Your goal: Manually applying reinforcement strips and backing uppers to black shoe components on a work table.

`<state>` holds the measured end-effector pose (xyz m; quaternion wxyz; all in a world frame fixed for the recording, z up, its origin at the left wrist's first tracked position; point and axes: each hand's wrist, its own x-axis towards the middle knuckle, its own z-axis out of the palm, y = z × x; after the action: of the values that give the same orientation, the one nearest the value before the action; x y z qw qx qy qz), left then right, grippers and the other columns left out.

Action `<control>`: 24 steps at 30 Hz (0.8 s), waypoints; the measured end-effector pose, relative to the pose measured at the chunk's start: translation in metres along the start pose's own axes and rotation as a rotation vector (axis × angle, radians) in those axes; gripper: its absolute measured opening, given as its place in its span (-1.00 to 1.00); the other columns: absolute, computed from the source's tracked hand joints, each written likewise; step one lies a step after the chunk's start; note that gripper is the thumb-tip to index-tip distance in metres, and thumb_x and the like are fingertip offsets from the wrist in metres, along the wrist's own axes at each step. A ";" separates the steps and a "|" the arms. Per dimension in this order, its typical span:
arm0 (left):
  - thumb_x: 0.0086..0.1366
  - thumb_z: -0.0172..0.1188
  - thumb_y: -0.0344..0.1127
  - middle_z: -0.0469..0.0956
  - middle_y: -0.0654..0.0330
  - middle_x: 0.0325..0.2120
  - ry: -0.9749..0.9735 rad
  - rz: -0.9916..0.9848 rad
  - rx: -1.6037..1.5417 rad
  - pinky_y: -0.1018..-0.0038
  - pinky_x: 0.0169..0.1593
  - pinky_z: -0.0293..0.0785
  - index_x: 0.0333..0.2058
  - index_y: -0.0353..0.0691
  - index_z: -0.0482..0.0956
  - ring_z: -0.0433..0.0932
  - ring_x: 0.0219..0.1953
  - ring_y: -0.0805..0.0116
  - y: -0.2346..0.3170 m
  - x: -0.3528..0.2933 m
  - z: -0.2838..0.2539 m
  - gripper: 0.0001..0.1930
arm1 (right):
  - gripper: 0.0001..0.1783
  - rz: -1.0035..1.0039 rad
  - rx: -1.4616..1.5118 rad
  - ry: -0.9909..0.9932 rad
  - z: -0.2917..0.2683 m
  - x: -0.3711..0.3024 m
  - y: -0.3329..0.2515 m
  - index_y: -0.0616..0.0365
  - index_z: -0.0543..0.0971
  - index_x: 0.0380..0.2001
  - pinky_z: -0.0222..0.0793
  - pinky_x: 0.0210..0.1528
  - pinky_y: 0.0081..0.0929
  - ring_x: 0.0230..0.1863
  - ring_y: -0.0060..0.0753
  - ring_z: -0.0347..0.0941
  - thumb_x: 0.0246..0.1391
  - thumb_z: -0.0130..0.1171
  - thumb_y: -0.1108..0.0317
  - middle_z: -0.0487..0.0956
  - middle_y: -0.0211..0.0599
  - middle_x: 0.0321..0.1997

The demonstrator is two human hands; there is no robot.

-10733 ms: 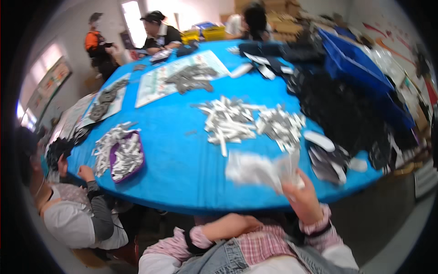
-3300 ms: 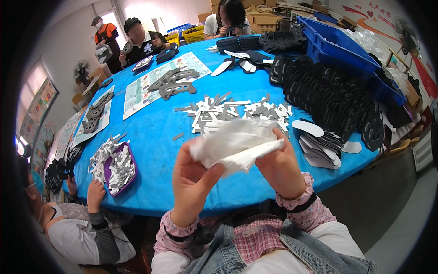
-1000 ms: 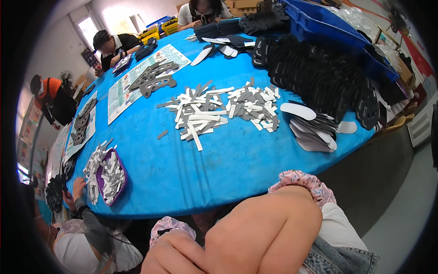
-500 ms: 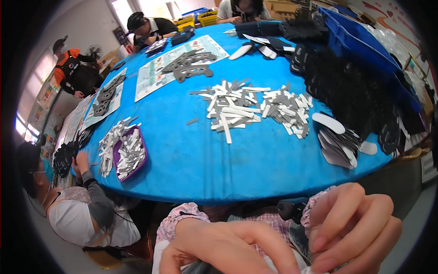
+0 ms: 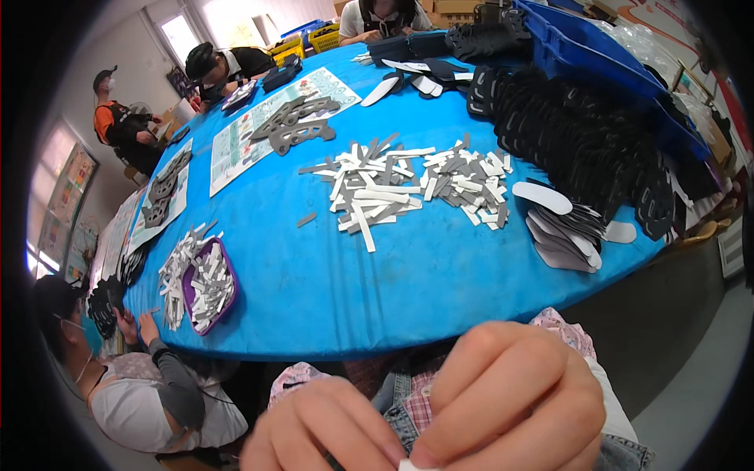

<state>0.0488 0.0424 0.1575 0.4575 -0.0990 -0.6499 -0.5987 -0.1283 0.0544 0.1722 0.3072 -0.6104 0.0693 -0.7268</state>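
Observation:
Close to the lower edge, my left hand (image 5: 322,428) and my right hand (image 5: 518,392) meet with fingers bent and pinched together. Between their fingertips shows the corner of a small white piece (image 5: 410,465), mostly hidden by the fingers and cut off by the picture's edge. I cannot tell its full shape. Beyond my hands, on the blue-covered table (image 5: 314,314), lie two loose heaps of white and grey strips, a left heap (image 5: 381,184) and a right heap (image 5: 469,184).
A purple tray (image 5: 233,294) of strips stands at the left beside a seated co-worker (image 5: 149,392). White-topped insole shapes (image 5: 561,235) are stacked at the right, before a long row of black pieces (image 5: 573,133) and a blue crate (image 5: 613,71). Grey cutouts (image 5: 294,125) lie on a printed sheet.
My hands have come together at the lower middle, the right one moving left and its fingers folding in. The view has shifted, and the co-worker at the left has moved their hands slightly.

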 end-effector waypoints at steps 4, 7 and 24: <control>0.34 0.04 -0.13 0.61 0.42 -0.12 -0.219 0.519 0.104 0.39 0.07 0.32 0.15 0.06 0.39 0.47 0.01 0.28 -0.034 0.007 -0.014 -0.59 | -0.89 -0.342 0.273 0.235 0.033 0.004 0.023 0.17 0.48 -0.55 0.31 -0.41 -0.60 -0.35 -0.37 0.40 -0.05 0.22 0.51 0.48 -0.23 -0.40; 0.36 0.02 -0.10 0.63 0.30 -0.15 -0.116 0.277 0.228 0.30 0.10 0.27 0.15 -0.04 0.39 0.50 -0.01 0.27 -0.007 -0.006 -0.012 -0.58 | -0.89 -0.449 0.174 -0.043 -0.002 0.019 0.035 0.18 0.47 -0.56 0.30 -0.49 -0.59 -0.37 -0.36 0.42 -0.05 0.19 0.54 0.51 -0.22 -0.37; 0.26 0.07 0.11 0.63 -0.11 -0.35 -0.033 0.071 -0.313 0.32 -0.09 0.44 -0.09 -0.47 0.49 0.55 -0.13 0.00 -0.023 0.019 0.013 -0.38 | -0.86 -0.124 -0.057 0.051 -0.011 0.006 -0.012 0.11 0.46 -0.53 0.24 -0.44 -0.65 -0.38 -0.47 0.38 0.00 0.24 0.44 0.46 -0.34 -0.37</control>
<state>0.0167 0.0394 0.1571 0.4468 -0.2016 -0.5523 -0.6744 -0.1433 0.0575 0.1800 0.2423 -0.6033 0.0596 -0.7575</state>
